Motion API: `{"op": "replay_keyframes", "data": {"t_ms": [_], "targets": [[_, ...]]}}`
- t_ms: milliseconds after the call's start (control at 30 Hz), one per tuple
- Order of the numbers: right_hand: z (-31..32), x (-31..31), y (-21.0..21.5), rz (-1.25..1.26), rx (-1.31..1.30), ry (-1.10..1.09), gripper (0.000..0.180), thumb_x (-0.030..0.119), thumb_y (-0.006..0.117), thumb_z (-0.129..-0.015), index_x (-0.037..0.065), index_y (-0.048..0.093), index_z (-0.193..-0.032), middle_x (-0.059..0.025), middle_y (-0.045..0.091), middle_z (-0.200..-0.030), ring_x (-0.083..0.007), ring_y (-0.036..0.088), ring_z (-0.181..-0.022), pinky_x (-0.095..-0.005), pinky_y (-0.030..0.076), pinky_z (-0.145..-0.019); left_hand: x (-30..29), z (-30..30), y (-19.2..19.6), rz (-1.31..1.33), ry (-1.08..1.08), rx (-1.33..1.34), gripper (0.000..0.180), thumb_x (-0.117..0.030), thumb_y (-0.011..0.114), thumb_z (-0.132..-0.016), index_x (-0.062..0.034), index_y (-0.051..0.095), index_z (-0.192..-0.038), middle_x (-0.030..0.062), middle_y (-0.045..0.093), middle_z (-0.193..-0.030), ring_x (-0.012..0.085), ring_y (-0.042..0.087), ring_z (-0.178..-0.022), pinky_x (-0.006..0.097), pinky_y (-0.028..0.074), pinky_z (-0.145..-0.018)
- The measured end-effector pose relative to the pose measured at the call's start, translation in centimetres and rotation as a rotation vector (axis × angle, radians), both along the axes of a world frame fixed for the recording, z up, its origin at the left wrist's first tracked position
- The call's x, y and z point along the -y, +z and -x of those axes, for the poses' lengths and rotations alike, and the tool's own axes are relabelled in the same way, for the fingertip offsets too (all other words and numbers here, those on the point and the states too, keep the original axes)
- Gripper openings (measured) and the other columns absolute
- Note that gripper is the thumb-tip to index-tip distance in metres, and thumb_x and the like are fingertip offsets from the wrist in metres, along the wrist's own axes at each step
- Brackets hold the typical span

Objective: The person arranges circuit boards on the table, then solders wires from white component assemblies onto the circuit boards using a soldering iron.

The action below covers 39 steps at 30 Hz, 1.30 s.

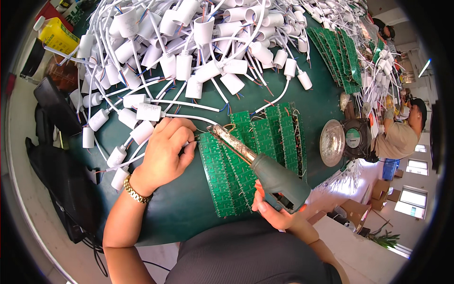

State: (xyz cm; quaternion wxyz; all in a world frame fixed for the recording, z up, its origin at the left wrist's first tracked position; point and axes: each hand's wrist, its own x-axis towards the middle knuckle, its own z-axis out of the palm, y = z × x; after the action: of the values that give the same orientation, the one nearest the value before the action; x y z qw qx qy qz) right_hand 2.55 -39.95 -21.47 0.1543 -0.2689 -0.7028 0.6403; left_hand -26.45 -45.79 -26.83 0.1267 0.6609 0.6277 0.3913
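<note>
My right hand (278,212) grips the grey handle of a soldering iron (265,168). Its crusted metal tip points up and left onto a row of overlapping green circuit boards (250,151) on the dark green table (179,208). My left hand (165,150), with a gold watch at the wrist, pinches a thin wire at the left edge of the boards, close to the iron's tip. White plastic lamp holders with white cables (189,47) lie heaped just beyond my left hand.
More green boards (343,59) are stacked at the far right of the table. A round metal dish (332,142) and a small black fan (357,138) stand at the right edge. Another person (402,135) sits beyond. A yellow bottle (56,34) is far left.
</note>
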Motion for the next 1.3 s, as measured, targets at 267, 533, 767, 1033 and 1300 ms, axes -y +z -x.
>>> {"op": "replay_keyframes", "data": {"t_ms": [267, 533, 767, 1033, 1300], "targets": [[-0.4, 1.0, -1.1, -0.087, 0.123, -0.004, 0.024, 0.005, 0.073, -0.077, 0.001, 0.06, -0.097, -0.0053, 0.064, -0.079, -0.0189, 0.062, -0.066, -0.0293, 0.051, -0.063, -0.5, -0.9, -0.1, 0.0, 0.068, -0.15, 0.024, 0.005, 0.067, -0.067, -0.0059, 0.05, -0.081, 0.0095, 0.06, -0.099, 0.0306, 0.054, -0.084, 0.04, 0.045, -0.075], [-0.3, 1.0, -1.5, -0.088, 0.124, 0.026, 0.024, 0.006, 0.073, -0.078, 0.0, 0.059, -0.096, -0.0049, 0.064, -0.077, -0.0194, 0.062, -0.065, -0.0298, 0.051, -0.062, -0.4, -1.1, -0.2, 0.013, 0.093, -0.162, 0.024, 0.005, 0.066, -0.067, -0.0056, 0.051, -0.081, 0.0091, 0.06, -0.099, 0.0303, 0.055, -0.084, 0.04, 0.044, -0.075], [-0.1, 1.0, -1.3, -0.097, 0.171, 0.019, 0.016, 0.007, 0.071, -0.08, 0.003, 0.061, -0.091, -0.0044, 0.064, -0.076, -0.0186, 0.063, -0.065, -0.0293, 0.051, -0.062, -0.6, -1.4, -0.3, 0.006, 0.109, -0.198, 0.025, 0.004, 0.067, -0.067, -0.0057, 0.051, -0.084, 0.0082, 0.06, -0.099, 0.0294, 0.054, -0.083, 0.04, 0.044, -0.075], [0.0, 0.6, -0.2, 0.107, 0.118, 0.046, 0.01, 0.008, 0.058, -0.089, 0.002, 0.056, -0.098, -0.0081, 0.06, -0.08, -0.0153, 0.061, -0.071, -0.0314, 0.053, -0.063, -0.4, -1.7, -0.3, -0.01, 0.155, -0.227, 0.026, 0.005, 0.067, -0.067, -0.0056, 0.051, -0.085, 0.0075, 0.06, -0.099, 0.029, 0.053, -0.082, 0.039, 0.043, -0.073], [-0.6, 0.7, -0.5, 0.281, -0.111, -0.148, 0.044, 0.014, 0.063, -0.09, -0.001, 0.047, -0.127, -0.0082, 0.055, -0.087, -0.0166, 0.058, -0.075, -0.0356, 0.056, -0.062, -0.4, -1.7, -0.3, -0.016, 0.145, -0.232, 0.023, 0.005, 0.066, -0.069, -0.0054, 0.052, -0.084, 0.0078, 0.06, -0.098, 0.0291, 0.053, -0.082, 0.039, 0.043, -0.074]]}}
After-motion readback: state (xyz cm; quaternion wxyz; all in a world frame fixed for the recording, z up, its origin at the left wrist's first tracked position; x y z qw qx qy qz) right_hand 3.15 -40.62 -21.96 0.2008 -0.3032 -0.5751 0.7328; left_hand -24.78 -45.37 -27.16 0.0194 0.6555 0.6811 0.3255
